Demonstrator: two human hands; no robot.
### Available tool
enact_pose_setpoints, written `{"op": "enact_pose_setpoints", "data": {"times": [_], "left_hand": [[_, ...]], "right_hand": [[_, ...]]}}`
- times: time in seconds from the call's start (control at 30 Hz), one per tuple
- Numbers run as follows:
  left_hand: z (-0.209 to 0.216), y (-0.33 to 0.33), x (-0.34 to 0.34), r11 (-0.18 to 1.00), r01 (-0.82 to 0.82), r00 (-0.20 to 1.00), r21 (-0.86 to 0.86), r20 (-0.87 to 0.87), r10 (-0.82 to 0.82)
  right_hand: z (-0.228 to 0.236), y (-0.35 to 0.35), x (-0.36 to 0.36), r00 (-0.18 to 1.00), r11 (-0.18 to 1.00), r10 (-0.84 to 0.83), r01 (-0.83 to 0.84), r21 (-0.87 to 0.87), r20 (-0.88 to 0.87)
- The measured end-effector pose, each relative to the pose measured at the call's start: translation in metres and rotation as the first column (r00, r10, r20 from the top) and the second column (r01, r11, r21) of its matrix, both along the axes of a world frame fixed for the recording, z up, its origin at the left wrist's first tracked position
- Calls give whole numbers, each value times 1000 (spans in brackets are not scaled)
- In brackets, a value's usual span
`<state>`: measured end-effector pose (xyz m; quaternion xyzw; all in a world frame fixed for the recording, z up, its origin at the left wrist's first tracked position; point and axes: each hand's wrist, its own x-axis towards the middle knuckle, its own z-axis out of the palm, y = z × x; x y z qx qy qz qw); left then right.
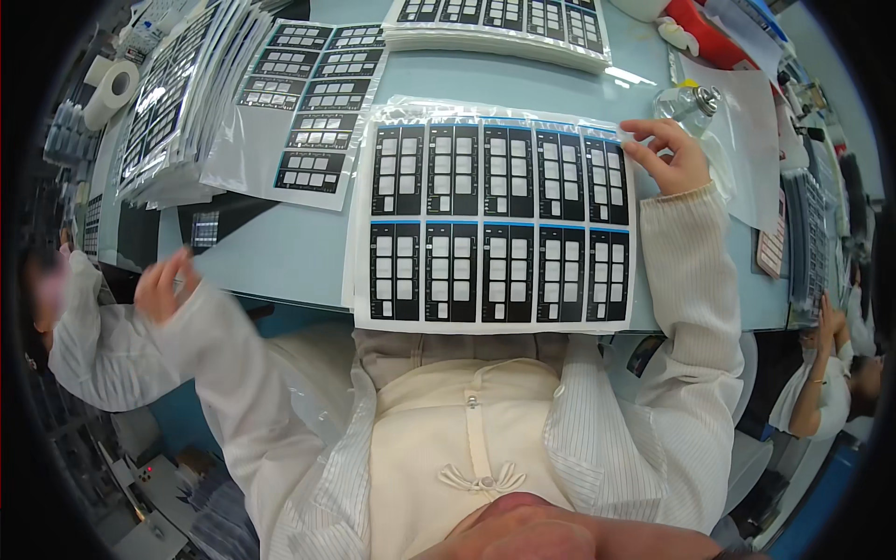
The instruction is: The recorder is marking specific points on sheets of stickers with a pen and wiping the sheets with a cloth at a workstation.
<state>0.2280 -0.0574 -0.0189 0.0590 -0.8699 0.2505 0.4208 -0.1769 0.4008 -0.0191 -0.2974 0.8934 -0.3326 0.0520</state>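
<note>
A sheet of black-and-white labels (509, 222) lies in front of me on a stack of similar sheets, overhanging the table's near edge. My right hand (674, 159) is at its far right corner, thumb and forefinger pinched on the edge. Off to the left, my left hand (168, 287) is raised near the table edge and smeared by motion. Just beyond its fingertips is a small black label piece (204, 230); whether the fingers touch it I cannot tell. Farther up lies a partly peeled label sheet (313, 103), its lower left part bare.
Thick stacks of label sheets stand at the far left (173, 112) and far middle (495, 45). A clear pump bottle (689, 105) and a red container (705, 33) are at the far right. White paper rolls (110, 93) sit at the left. Other people work on both sides.
</note>
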Motion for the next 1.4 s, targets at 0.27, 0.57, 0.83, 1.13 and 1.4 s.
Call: {"op": "enact_pose_setpoints", "data": {"times": [0.27, 0.57, 0.83, 1.13, 1.4], "left_hand": [[3, 89, -236, 685, 310, 860, 660, 112, -498], [-4, 101, -234, 459, 60, 832, 886, 210, -514], [4, 100, -230, 404, -8, 864, 915, 210, -458], [5, 104, -229, 298, -74, 861, 952, 212, -463], [5, 106, -228, 365, -16, 849, 931, 206, -487]], "right_hand": [[-6, -8, -9, 968, 987, -83, 113, -116, 236], [-7, -6, -3, 940, 973, -141, 190, -134, 310], [-9, -12, 6, 981, 968, -158, 176, -178, 112], [-12, 2, 6, 940, 962, -188, 234, -138, 283], [-13, 1, 9, 970, 959, -157, 195, -206, 187]]}}
